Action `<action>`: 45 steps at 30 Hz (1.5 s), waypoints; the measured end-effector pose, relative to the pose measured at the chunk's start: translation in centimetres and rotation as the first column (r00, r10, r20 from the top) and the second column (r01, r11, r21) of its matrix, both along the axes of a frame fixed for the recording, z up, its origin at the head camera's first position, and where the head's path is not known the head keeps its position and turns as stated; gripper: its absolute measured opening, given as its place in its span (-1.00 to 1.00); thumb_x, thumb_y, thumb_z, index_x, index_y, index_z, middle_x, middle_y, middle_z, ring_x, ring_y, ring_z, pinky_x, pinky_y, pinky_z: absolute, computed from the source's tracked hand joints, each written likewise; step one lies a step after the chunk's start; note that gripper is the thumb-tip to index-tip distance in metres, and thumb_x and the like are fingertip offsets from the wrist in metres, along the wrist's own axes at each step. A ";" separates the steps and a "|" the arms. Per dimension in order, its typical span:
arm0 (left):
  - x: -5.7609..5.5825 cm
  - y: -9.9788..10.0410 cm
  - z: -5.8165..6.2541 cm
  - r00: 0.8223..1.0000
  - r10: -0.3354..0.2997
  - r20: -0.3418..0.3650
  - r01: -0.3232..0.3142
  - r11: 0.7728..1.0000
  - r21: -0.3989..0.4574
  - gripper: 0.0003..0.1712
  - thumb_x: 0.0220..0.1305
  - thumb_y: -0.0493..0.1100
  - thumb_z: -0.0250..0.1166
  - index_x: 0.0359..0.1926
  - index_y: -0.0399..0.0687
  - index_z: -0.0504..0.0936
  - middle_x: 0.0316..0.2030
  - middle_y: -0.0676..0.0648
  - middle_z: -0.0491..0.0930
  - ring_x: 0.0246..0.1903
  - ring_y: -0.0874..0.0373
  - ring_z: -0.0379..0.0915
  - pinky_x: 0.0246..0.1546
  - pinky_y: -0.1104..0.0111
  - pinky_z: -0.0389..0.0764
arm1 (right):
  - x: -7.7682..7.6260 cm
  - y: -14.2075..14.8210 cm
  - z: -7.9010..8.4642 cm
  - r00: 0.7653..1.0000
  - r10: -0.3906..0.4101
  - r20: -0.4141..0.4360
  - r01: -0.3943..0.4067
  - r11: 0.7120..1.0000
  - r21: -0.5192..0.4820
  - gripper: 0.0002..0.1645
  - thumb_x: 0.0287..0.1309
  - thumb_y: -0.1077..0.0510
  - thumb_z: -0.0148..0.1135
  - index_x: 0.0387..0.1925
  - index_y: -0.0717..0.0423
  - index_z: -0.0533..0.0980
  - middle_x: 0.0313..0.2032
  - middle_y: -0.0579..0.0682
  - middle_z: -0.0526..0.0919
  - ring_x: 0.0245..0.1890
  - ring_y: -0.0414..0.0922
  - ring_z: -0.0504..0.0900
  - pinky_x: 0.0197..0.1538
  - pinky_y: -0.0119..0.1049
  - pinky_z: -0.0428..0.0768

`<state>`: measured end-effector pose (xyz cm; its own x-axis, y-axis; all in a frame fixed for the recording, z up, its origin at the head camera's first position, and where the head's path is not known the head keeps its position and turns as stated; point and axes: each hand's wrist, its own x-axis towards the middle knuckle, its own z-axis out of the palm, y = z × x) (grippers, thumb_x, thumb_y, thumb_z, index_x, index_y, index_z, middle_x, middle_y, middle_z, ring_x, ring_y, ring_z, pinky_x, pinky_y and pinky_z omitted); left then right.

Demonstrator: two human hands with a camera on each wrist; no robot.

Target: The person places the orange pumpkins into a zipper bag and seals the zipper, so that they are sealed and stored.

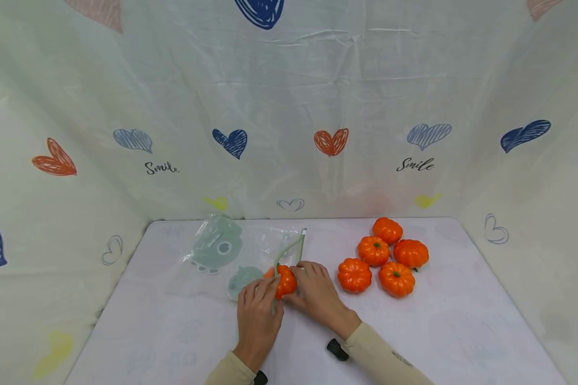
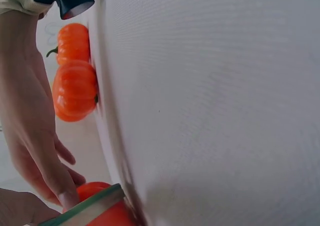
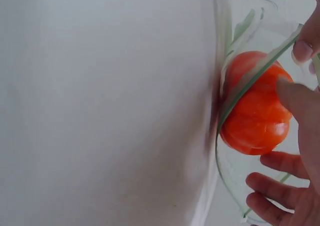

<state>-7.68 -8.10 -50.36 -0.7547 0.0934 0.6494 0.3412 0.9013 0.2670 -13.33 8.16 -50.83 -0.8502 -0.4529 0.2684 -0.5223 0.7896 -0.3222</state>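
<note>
A clear zip bag (image 1: 257, 240) with green animal prints lies on the table, its green-edged mouth toward the right. An orange toy pumpkin (image 3: 260, 110) sits across that mouth, partly behind the bag's film. My left hand (image 1: 259, 315) holds the near edge of the mouth; its thumb shows beside the green rim in the right wrist view. From the right, my right hand (image 1: 320, 294) grips the pumpkin, thumb and forefinger against it and the other fingers spread apart. Some of the pumpkin is hidden by my left fingers in the head view.
Several more orange pumpkins (image 1: 373, 251) stand grouped to the right of my right hand. The white table (image 1: 462, 321) ends at a hanging curtain (image 1: 289, 107) with printed hearts at the back and sides. Dark wrist cameras (image 1: 337, 349) sit by the sleeves.
</note>
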 end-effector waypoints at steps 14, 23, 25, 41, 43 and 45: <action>-0.2 0.1 -0.3 0.998 -0.035 -0.060 0.036 0.999 0.009 -0.27 -0.36 -0.46 0.71 0.02 -0.21 0.79 -0.05 -0.09 0.72 -0.04 -0.08 0.57 0.01 0.01 0.55 | 0.1 -1.9 -0.6 0.999 -0.020 -0.036 0.019 1.000 -0.021 -0.34 0.17 -0.06 0.58 0.24 0.12 0.64 0.09 0.11 0.61 0.14 0.12 0.56 0.32 0.12 0.49; -0.3 -0.2 -0.4 0.998 -0.036 -0.059 0.036 0.999 0.000 -0.19 -0.44 -0.45 0.73 0.06 -0.19 0.78 -0.03 -0.09 0.72 -0.04 -0.08 0.57 0.00 0.01 0.55 | 1.0 -0.2 0.3 0.995 -0.078 -0.056 0.076 0.996 -0.051 -0.38 0.24 -0.04 0.53 0.27 0.09 0.63 0.13 0.09 0.61 0.17 0.08 0.55 0.35 0.11 0.49; -0.3 -0.3 -0.4 0.998 -0.036 -0.055 0.037 0.999 0.002 -0.18 -0.46 -0.46 0.74 0.05 -0.19 0.78 -0.03 -0.10 0.73 -0.04 -0.09 0.57 0.01 0.00 0.56 | 1.3 0.6 0.6 0.993 -0.098 -0.058 0.095 0.994 -0.060 -0.38 0.24 -0.06 0.53 0.26 0.08 0.63 0.14 0.07 0.60 0.18 0.07 0.53 0.35 0.10 0.48; -0.4 -0.6 -0.6 0.998 -0.040 -0.039 0.042 0.998 0.042 -0.24 -0.42 -0.49 0.68 0.02 -0.23 0.78 -0.06 -0.11 0.72 -0.01 -0.11 0.57 0.02 0.00 0.52 | 3.0 9.1 2.2 0.952 -0.246 -0.184 0.220 0.964 -0.148 -0.39 0.03 0.15 0.68 0.13 0.18 0.65 0.11 0.17 0.60 0.15 0.18 0.53 0.24 0.19 0.51; -0.4 -0.6 -0.5 0.999 -0.040 -0.037 0.041 0.998 0.040 -0.25 -0.41 -0.49 0.69 0.02 -0.23 0.78 -0.06 -0.11 0.72 -0.02 -0.11 0.56 0.03 0.00 0.51 | 3.1 10.2 2.2 0.943 -0.265 -0.202 0.236 0.959 -0.156 -0.37 -0.02 0.19 0.70 0.11 0.22 0.64 0.11 0.19 0.60 0.14 0.21 0.53 0.23 0.21 0.50; -0.4 -0.6 -0.4 0.999 -0.038 -0.033 0.039 0.999 0.038 -0.25 -0.40 -0.49 0.69 0.02 -0.23 0.78 -0.05 -0.11 0.72 -0.02 -0.11 0.56 0.03 0.01 0.51 | 3.3 11.3 2.0 0.937 -0.280 -0.211 0.249 0.955 -0.159 -0.36 -0.04 0.21 0.70 0.10 0.24 0.64 0.09 0.22 0.59 0.12 0.25 0.53 0.21 0.23 0.50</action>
<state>-8.12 -8.74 -50.81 -0.7298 0.0965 0.6768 0.3843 0.8767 0.2894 -10.06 19.42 -48.80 -0.8432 -0.1690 0.5103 -0.3715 0.8693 -0.3260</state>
